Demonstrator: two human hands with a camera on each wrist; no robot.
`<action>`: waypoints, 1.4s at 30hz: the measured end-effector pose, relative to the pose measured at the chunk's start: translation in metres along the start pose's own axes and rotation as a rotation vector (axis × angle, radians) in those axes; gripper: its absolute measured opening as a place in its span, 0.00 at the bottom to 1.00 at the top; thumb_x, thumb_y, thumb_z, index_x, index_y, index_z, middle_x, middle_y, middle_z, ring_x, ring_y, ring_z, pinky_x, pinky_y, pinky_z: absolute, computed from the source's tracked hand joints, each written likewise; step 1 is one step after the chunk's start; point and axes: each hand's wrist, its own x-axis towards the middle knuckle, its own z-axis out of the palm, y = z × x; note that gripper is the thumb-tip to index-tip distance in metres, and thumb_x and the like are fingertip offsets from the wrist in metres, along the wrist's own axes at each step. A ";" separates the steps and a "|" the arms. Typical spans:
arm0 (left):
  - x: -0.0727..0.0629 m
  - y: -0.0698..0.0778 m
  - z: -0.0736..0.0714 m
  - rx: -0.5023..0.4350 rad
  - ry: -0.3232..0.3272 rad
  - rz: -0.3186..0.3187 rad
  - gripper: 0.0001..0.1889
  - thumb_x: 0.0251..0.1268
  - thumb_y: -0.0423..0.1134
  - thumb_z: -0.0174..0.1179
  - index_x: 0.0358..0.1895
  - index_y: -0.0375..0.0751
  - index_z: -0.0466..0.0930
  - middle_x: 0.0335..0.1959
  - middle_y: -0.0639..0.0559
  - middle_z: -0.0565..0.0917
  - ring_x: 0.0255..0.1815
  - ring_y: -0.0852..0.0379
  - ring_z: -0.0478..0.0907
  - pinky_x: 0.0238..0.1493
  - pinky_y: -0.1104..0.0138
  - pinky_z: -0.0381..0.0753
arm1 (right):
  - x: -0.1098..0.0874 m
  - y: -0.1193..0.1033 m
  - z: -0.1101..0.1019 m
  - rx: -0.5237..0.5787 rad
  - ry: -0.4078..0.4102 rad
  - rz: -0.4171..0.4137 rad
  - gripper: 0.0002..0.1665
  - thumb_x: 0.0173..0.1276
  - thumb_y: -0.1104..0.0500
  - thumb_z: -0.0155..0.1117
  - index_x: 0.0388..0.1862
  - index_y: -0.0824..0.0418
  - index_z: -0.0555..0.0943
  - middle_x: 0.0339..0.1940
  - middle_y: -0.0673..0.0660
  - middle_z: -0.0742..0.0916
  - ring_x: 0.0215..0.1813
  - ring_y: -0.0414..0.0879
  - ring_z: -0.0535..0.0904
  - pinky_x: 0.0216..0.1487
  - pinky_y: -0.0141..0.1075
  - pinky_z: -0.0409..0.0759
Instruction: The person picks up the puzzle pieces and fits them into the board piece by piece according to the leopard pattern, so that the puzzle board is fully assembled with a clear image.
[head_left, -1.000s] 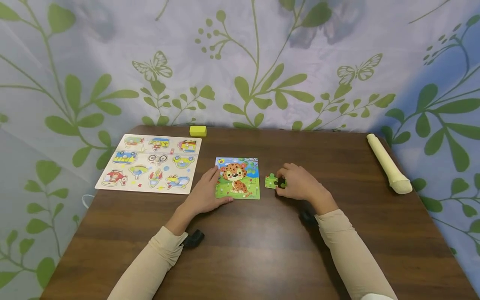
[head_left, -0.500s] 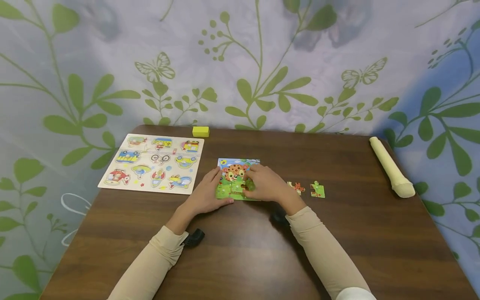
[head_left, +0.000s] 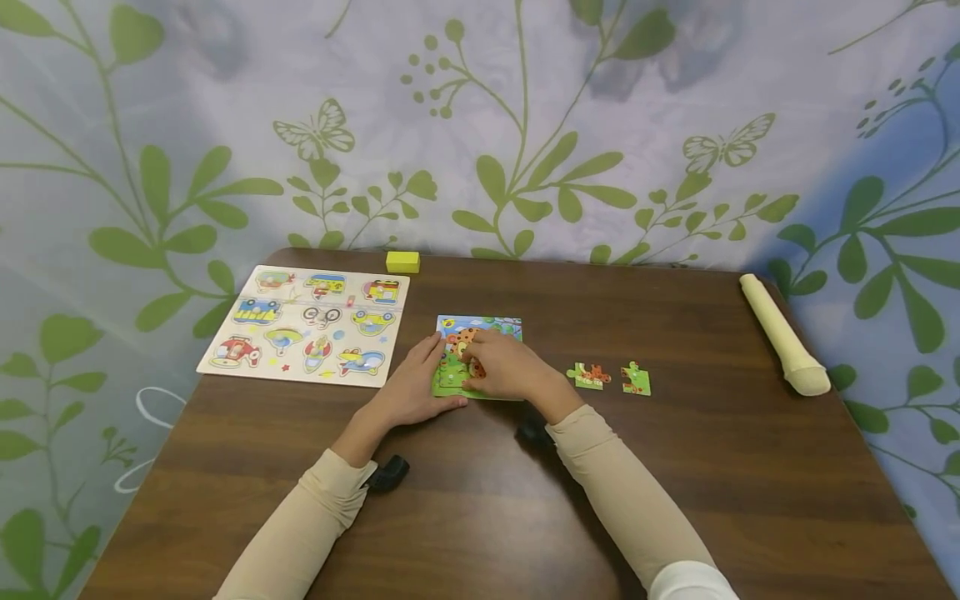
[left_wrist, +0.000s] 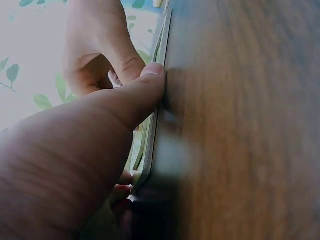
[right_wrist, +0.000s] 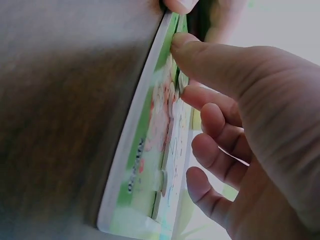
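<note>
A square jigsaw puzzle board (head_left: 506, 323) with a leopard picture lies flat on the table. My left hand (head_left: 408, 387) holds it at the left, thumb (left_wrist: 154, 75) along the near edge and fingers at the left side. Over the board, my right hand (head_left: 512, 367) pinches a green puzzle piece (right_wrist: 182, 80) between thumb and index finger, low at the board's left part; its other fingers are loosely bent. The right hand hides much of the leopard. To the right lie two loose puzzle pieces, one red and green (head_left: 592, 377), one mostly green (head_left: 637, 380).
A pale peg puzzle board (head_left: 300, 329) with vehicle shapes lies at the left of the brown table (head_left: 480, 500). Behind it sits a yellow block (head_left: 402, 262). A cream microphone-shaped object (head_left: 783, 333) lies far right. A leaf-patterned cloth (head_left: 525, 125) hangs behind the table.
My right hand has carried the green piece from the table on the right leftward over the leopard board, then slightly farther left and down. The left hand stays at the board.
</note>
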 end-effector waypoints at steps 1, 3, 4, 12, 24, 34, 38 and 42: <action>0.000 -0.001 0.001 0.000 -0.001 -0.001 0.58 0.61 0.63 0.69 0.83 0.34 0.46 0.85 0.39 0.49 0.85 0.40 0.47 0.81 0.47 0.58 | 0.000 0.000 -0.001 0.009 -0.002 -0.001 0.23 0.66 0.41 0.73 0.53 0.53 0.87 0.47 0.49 0.85 0.50 0.45 0.80 0.58 0.42 0.80; 0.001 -0.002 0.002 -0.002 -0.003 0.000 0.58 0.61 0.63 0.68 0.83 0.34 0.46 0.85 0.39 0.48 0.85 0.40 0.46 0.81 0.47 0.58 | -0.001 0.001 -0.001 0.031 -0.002 -0.003 0.23 0.66 0.41 0.73 0.52 0.53 0.88 0.47 0.49 0.85 0.51 0.45 0.80 0.62 0.43 0.79; 0.001 -0.002 0.002 -0.002 -0.005 -0.002 0.58 0.61 0.64 0.68 0.83 0.35 0.46 0.85 0.39 0.48 0.85 0.41 0.46 0.81 0.47 0.58 | -0.001 0.001 -0.001 0.042 -0.001 -0.005 0.23 0.66 0.41 0.73 0.51 0.53 0.88 0.47 0.49 0.86 0.52 0.45 0.80 0.63 0.43 0.78; -0.001 0.001 -0.001 -0.001 0.001 -0.004 0.58 0.61 0.63 0.69 0.82 0.34 0.47 0.85 0.39 0.49 0.85 0.40 0.47 0.80 0.46 0.59 | 0.005 0.002 0.002 0.075 0.040 -0.039 0.21 0.67 0.46 0.73 0.54 0.55 0.88 0.41 0.49 0.84 0.40 0.40 0.76 0.47 0.37 0.79; 0.000 0.002 0.000 0.008 -0.005 -0.015 0.58 0.61 0.64 0.69 0.83 0.34 0.47 0.85 0.39 0.49 0.85 0.41 0.47 0.81 0.47 0.58 | 0.009 -0.003 0.003 0.010 0.066 -0.063 0.21 0.64 0.45 0.75 0.52 0.54 0.88 0.39 0.48 0.84 0.41 0.42 0.78 0.57 0.42 0.80; 0.000 0.002 -0.003 0.001 -0.006 -0.012 0.58 0.61 0.62 0.69 0.82 0.32 0.48 0.84 0.38 0.49 0.85 0.39 0.47 0.80 0.47 0.59 | 0.010 -0.011 0.004 0.032 0.048 -0.048 0.14 0.64 0.48 0.76 0.45 0.52 0.90 0.33 0.49 0.82 0.35 0.40 0.74 0.37 0.34 0.76; -0.001 0.002 -0.003 -0.001 -0.005 -0.016 0.57 0.62 0.62 0.69 0.82 0.32 0.48 0.84 0.38 0.49 0.85 0.40 0.47 0.80 0.48 0.59 | 0.010 -0.015 0.003 -0.029 0.046 -0.045 0.15 0.65 0.47 0.75 0.47 0.52 0.91 0.37 0.49 0.86 0.40 0.43 0.81 0.43 0.37 0.81; 0.000 0.004 -0.003 -0.003 -0.007 -0.011 0.57 0.62 0.62 0.69 0.82 0.32 0.47 0.84 0.38 0.49 0.85 0.40 0.47 0.80 0.47 0.59 | 0.008 -0.012 0.005 -0.030 0.064 -0.063 0.15 0.65 0.48 0.75 0.48 0.52 0.91 0.36 0.48 0.86 0.38 0.43 0.81 0.44 0.37 0.81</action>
